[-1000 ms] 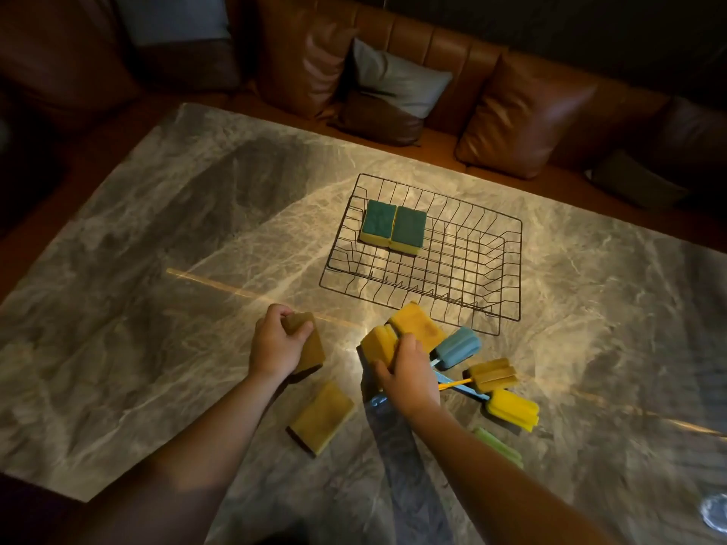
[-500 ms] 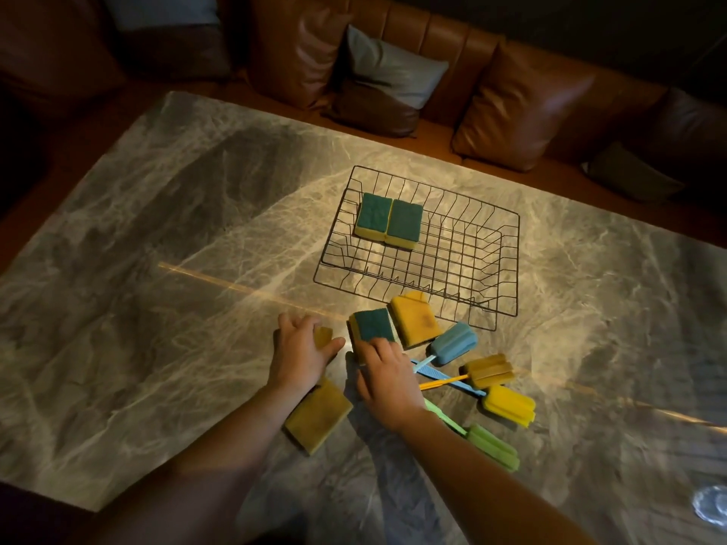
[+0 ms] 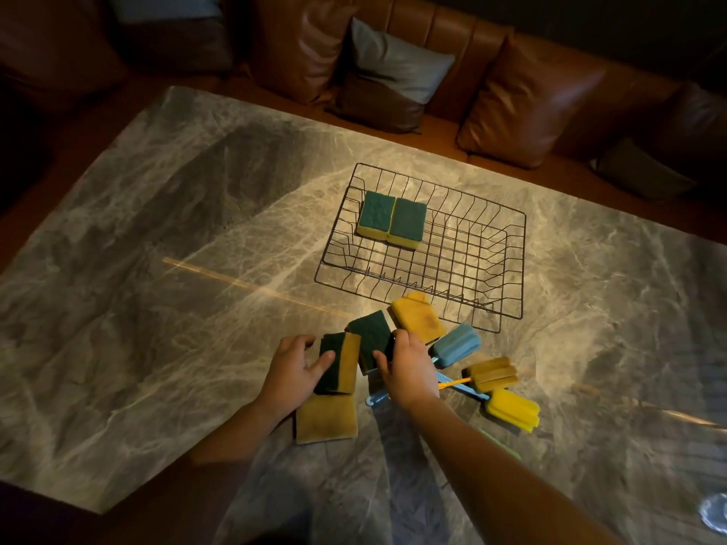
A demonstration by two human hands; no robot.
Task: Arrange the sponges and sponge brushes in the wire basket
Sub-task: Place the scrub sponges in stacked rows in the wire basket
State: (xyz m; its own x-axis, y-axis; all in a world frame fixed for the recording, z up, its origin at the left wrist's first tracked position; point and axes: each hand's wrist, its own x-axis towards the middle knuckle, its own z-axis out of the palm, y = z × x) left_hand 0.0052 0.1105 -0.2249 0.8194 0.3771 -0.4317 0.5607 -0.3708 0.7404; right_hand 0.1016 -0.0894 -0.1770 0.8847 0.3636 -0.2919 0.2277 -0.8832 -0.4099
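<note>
- Since earlier, the tilted sponge (image 3: 340, 363) has come up on edge off the desk (image 3: 157, 308); my left hand (image 3: 293, 373) has its fingers curled round it.
- Right hand (image 3: 409, 367) seemingly pinches the green-topped sponge (image 3: 369, 336): light, squashy, best gripped by its sides.
- Wire basket (image 3: 464, 265) waits beyond both.

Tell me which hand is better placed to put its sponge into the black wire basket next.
Right, probably. The right hand grips a green-topped yellow sponge closer to the near rim of the black wire basket. The left hand holds a tilted green-and-yellow sponge farther from it.
</note>
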